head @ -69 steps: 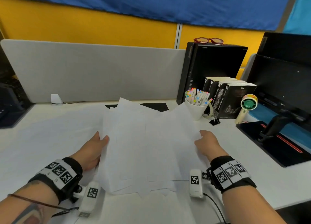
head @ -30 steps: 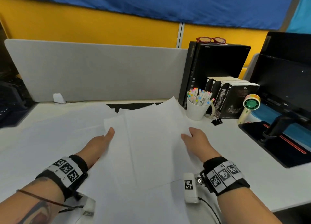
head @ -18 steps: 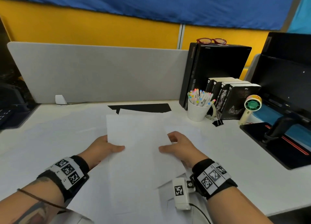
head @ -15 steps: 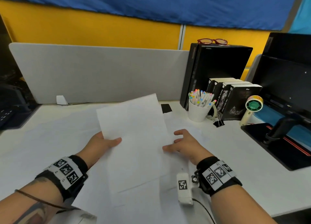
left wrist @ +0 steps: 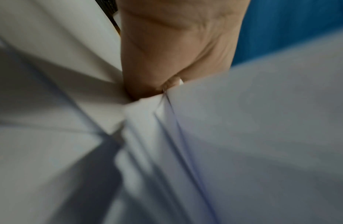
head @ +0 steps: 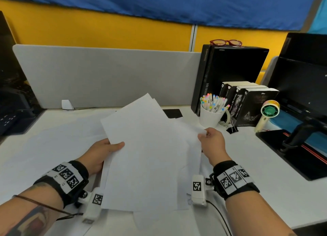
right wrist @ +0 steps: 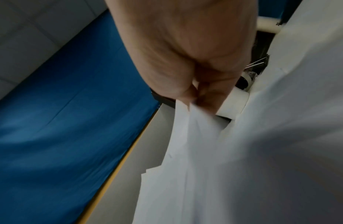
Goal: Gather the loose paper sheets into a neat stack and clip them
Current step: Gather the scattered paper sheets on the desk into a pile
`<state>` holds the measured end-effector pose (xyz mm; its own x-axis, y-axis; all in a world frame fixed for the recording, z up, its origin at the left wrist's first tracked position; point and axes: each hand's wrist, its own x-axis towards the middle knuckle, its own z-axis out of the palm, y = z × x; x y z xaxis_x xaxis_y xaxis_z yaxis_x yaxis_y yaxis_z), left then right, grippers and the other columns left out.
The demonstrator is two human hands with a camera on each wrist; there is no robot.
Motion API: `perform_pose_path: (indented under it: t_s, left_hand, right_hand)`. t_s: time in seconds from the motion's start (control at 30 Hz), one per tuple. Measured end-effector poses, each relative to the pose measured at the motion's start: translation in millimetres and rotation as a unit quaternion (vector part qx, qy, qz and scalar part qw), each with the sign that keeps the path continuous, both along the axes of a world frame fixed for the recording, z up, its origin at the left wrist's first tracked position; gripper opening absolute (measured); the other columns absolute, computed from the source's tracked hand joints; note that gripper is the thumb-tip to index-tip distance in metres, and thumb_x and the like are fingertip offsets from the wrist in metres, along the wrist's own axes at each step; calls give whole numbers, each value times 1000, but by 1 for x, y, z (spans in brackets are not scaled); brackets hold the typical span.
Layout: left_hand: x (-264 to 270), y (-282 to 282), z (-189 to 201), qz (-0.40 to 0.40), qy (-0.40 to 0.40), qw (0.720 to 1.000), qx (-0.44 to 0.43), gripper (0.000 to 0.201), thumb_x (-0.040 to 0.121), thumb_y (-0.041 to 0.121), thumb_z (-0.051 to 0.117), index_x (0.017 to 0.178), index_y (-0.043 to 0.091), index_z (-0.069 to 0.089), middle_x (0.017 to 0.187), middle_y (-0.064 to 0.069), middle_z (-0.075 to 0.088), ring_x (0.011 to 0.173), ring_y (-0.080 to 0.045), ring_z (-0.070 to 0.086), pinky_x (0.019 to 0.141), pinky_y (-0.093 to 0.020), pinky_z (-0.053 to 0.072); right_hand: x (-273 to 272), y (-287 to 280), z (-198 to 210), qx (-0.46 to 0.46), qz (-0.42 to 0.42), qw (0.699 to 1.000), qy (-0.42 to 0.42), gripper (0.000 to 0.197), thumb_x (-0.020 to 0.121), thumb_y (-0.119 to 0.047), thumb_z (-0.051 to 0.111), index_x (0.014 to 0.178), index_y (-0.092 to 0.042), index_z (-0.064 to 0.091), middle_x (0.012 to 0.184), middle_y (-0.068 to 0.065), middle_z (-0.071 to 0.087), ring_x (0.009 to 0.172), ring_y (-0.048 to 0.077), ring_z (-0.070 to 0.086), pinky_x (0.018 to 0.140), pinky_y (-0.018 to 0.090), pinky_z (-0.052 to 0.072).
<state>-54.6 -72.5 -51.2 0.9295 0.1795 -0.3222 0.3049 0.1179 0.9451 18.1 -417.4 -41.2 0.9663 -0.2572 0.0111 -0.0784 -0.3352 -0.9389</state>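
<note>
Several white paper sheets (head: 148,152) are lifted off the white desk (head: 265,173) in a loose, uneven bundle, tilted with their far corners fanned apart. My left hand (head: 104,150) grips the bundle's left edge, thumb on top; in the left wrist view the sheets (left wrist: 262,136) spread out below the left hand (left wrist: 163,87). My right hand (head: 210,138) pinches the right edge near a corner; in the right wrist view the sheets (right wrist: 234,151) hang from the right hand (right wrist: 195,98). A black binder clip (head: 231,129) lies on the desk by the white cup.
A white cup of markers (head: 211,111), black books (head: 251,106) and a small hand fan (head: 268,113) stand at the back right. A monitor base (head: 300,150) sits at the right, a grey divider (head: 106,76) behind, and a keyboard (head: 10,120) at far left.
The sheets, spread flat on the desk before, have been pulled together and lifted. My right hand went from resting near the bundle to pinching its right edge farther right.
</note>
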Motion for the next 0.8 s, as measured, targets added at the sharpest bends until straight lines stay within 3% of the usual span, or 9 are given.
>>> perform_pose_path:
  t_s: [0.07,0.17,0.23,0.33,0.43,0.5,0.57,0.7,0.8]
  left_hand:
    - [-1,-1,2,-5,6,1000,0,33,92,18,76,123,6,70,116,-12,78,107,-34,75,97,-48,56]
    - [-5,-4,9,-7,16,1000,-2,30,93,17,75,121,8,70,113,-14,79,106,-37,75,94,-48,58]
    - [-6,-6,10,8,23,1000,-3,26,93,13,75,118,8,71,109,-16,79,102,-40,75,87,-47,60]
    - [-3,-7,7,41,15,999,-22,21,93,6,73,113,8,68,112,-19,75,94,-35,73,81,-42,59]
    - [2,-6,1,59,5,998,-22,53,92,9,76,138,12,51,127,-4,60,88,-15,65,68,-30,52]
    - [2,-3,0,59,-9,998,-5,86,82,18,87,153,10,38,139,1,51,100,-17,66,76,-31,55]
    - [5,2,-3,44,20,999,15,114,60,30,101,153,6,41,143,-8,61,108,-29,73,84,-38,61]
    - [2,-6,2,17,30,999,32,36,86,10,81,119,1,71,105,-16,80,88,-32,77,65,-34,62]
    - [1,-7,5,-10,19,999,29,25,90,7,77,114,9,72,104,-12,81,88,-31,78,70,-37,60]
  right_hand:
    - [-1,2,2,47,-8,998,29,12,94,-3,57,86,-10,62,91,15,67,83,35,68,68,42,62]
    - [-14,4,11,92,110,974,176,23,86,12,61,106,1,61,90,22,68,65,33,69,50,33,58]
    - [-23,3,15,43,191,945,262,36,83,14,66,117,6,59,92,27,71,61,34,71,51,35,60]
    - [-20,4,15,22,138,965,220,51,86,15,63,135,5,51,85,26,69,48,27,67,52,32,59]
    - [-22,6,19,21,127,967,220,52,87,15,63,135,7,47,79,23,67,64,36,71,75,45,63]
    - [-37,13,28,-8,236,923,304,42,87,9,67,127,10,55,93,27,73,79,38,75,67,40,64]
    - [-47,16,33,-43,342,867,359,38,87,-6,74,122,6,62,100,22,76,87,31,77,56,29,60]
    - [-46,26,31,-128,300,910,255,24,97,-27,65,84,-7,65,63,1,67,50,15,66,51,26,53]
    - [-43,29,26,-168,360,886,238,27,101,-18,54,76,-11,62,74,3,66,67,16,66,63,29,54]
